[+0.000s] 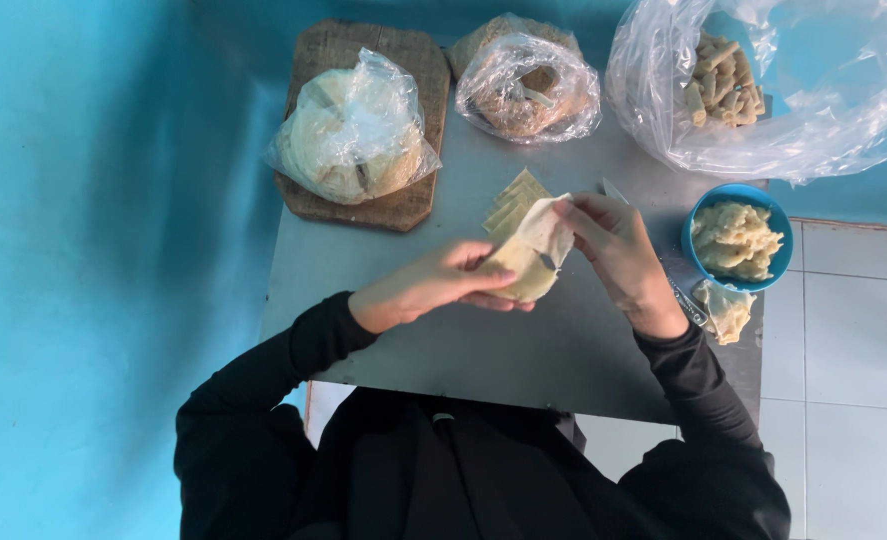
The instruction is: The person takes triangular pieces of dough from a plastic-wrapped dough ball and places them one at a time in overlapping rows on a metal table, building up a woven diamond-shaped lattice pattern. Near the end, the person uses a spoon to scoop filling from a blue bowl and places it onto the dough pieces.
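While both the left hand (433,285) and right hand (613,250) pinch the thin pale dough wrapper (531,255) above the grey metal table (523,350), overfolding could tear it, spilling filling near the blue bowl (698,215).

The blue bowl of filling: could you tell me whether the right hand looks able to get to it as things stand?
Probably yes: the blue bowl sits just beside the right hand with nothing between, though that hand is holding the wrapper.
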The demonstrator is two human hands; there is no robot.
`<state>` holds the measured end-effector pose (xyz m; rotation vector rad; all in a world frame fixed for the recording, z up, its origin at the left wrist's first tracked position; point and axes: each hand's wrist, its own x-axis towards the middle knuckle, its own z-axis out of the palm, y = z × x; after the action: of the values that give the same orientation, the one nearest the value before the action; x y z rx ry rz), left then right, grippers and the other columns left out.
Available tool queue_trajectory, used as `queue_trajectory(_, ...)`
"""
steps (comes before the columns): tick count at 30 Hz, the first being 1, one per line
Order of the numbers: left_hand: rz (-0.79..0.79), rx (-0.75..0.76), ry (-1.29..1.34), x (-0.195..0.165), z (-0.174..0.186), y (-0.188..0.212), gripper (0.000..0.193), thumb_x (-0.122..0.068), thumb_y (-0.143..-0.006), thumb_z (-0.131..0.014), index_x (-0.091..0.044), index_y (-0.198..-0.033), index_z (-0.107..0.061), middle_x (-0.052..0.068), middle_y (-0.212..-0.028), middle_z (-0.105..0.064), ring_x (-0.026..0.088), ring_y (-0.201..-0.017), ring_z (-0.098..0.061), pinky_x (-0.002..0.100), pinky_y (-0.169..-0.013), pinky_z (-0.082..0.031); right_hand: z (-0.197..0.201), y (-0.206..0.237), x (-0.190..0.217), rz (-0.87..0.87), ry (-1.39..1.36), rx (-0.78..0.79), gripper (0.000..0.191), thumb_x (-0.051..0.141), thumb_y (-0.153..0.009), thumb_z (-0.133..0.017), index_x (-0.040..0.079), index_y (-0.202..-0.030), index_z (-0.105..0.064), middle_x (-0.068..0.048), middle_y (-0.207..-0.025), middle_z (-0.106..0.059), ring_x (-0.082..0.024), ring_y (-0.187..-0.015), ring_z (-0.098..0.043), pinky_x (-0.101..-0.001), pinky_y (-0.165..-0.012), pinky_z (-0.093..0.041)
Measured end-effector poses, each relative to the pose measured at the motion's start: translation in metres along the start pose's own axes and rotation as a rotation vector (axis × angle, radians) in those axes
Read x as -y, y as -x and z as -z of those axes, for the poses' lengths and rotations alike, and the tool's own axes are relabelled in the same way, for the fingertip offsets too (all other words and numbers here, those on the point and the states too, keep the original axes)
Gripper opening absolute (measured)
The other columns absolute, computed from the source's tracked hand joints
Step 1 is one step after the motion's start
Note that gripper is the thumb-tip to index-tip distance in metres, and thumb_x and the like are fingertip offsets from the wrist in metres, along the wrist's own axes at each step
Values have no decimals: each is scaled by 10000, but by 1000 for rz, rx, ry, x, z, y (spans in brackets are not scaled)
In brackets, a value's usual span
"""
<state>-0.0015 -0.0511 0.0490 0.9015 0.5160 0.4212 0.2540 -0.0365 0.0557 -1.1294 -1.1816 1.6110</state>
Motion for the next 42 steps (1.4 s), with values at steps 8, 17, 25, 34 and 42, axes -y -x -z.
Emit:
queue_trajectory(8, 157, 139, 11, 32, -9, 15, 469, -197, -1050, -556, 20, -1461, -496, 122, -1326, -653, 196, -1143, -695, 293, -988, -566, 22, -24, -21, 14, 163, -94, 306, 177, -1047, -622, -56, -1241, -665, -57, -1100, -733, -88, -962, -706, -232, -834, -584)
queue_trajectory(17, 153, 83, -3, 28, -6, 23, 443, -214, -1061, -547, 35, -1428, -542, 120, -1293, -678, 195, -1149, -698, 292, -982, -573, -1, 2, -28, 729, 1232, 49, 436, -34, -856, -658, -24, -1292, -639, -185, -1279, -695, -341, -1147, -701, -371, -942, -587)
queue_trajectory(25, 173, 76, 12, 28, -6, 26, 428, -210, -1058, -533, 32, -1411, -549, 126, -1280, -690, 200, -1138, -707, 292, -971, -580, -19, 14, -51, 904, 1538, 71, 516, 6, -846, -645, -50, -1357, -600, -171, -1317, -678, -279, -1222, -684, -348, -990, -574)
queue_trajectory(34, 161, 61, 41, 30, -4, 29, 427, -196, -1063, -522, 43, -1417, -538, 143, -1278, -687, 214, -1128, -713, 293, -965, -585, -22, 23, -60, 914, 1591, 36, 525, 33, -839, -669, -53, -1353, -608, -167, -1291, -696, -265, -1217, -693, -331, -995, -578)
queue_trajectory(42, 41, 45, 251, 2, -4, 26, 584, -366, -1094, -415, 56, -1497, -426, 213, -1342, -648, 303, -1160, -698, 344, -1002, -577, -25, 30, -80, 762, 1467, 49, 570, 220, -828, -686, -19, -1341, -618, -200, -1374, -609, -343, -1284, -613, -414, -1037, -533)
